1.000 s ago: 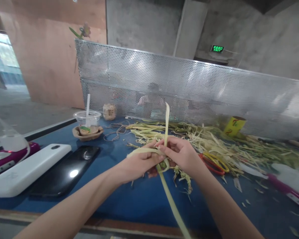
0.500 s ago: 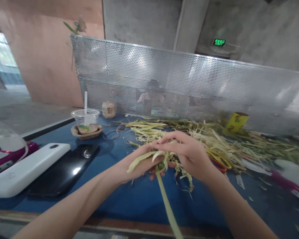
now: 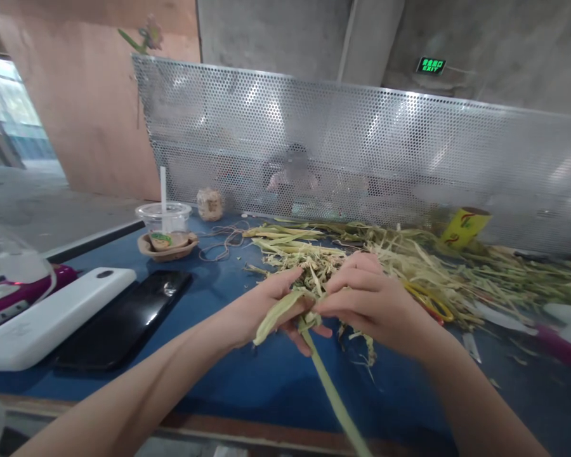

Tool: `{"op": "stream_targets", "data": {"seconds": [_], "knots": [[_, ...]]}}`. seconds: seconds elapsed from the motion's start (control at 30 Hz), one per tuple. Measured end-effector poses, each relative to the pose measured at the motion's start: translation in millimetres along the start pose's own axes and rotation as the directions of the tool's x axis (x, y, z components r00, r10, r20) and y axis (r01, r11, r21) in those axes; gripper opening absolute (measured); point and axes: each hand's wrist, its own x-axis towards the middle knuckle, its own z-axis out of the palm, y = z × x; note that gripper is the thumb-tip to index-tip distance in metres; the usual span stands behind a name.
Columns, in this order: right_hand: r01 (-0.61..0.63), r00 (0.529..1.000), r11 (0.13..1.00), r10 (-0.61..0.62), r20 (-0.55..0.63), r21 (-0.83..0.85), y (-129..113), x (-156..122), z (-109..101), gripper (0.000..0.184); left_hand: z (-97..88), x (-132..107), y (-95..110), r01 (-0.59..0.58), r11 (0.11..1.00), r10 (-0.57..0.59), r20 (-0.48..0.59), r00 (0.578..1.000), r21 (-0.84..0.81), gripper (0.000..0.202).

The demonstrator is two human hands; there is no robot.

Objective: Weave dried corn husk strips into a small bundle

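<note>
Both my hands meet above the blue table [image 3: 247,381]. My left hand [image 3: 261,311] is closed around a folded pale green leaf strip [image 3: 333,393], whose long tail hangs down toward me. My right hand [image 3: 371,298] pinches the same strip at the folded knot, fingers pressed together against my left fingertips. A short loose end of the strip sticks out below my left fingers. Just beyond my hands lies a heap of leaf strips and shreds [image 3: 409,260].
On the left lie a black phone [image 3: 124,317], a white power bank [image 3: 47,317] and a pink-based device [image 3: 14,285]. A plastic cup with a straw [image 3: 164,219] stands in a paper tray. Scissors [image 3: 428,301] lie right of my hands. A perforated metal screen [image 3: 361,152] backs the table, a person behind it.
The strip end that stood upright a second ago has been folded down into my hands. My hands have shifted slightly right and closed tighter on the knot.
</note>
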Motion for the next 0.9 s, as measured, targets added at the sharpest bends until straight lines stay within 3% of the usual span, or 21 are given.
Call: {"op": "stream_targets", "data": {"seconds": [0.17,0.37,0.7,0.9], "knots": [[-0.049,0.988,0.997,0.058,0.146,-0.065,-10.3,5.7,-4.0,0.018,0.9,-0.8,4.0,0.078,0.997,-0.078,-0.022,0.997,0.002,0.061],[0.037,0.956,0.986,0.013,0.294,-0.163,-21.0,16.0,-3.8,0.019,2.5,0.6,4.1,0.117,0.991,-0.108,-0.130,0.986,0.059,0.087],[0.047,0.903,0.992,0.009,0.429,-0.118,-30.5,24.9,-9.3,0.020,5.3,-2.2,12.2,0.139,0.990,-0.135,-0.100,0.986,0.036,0.078],[-0.087,0.920,0.989,0.125,0.371,-0.118,-38.1,28.3,-10.8,0.013,7.5,-4.3,19.1,0.147,0.986,-0.137,-0.128,0.982,0.072,0.042]]}}
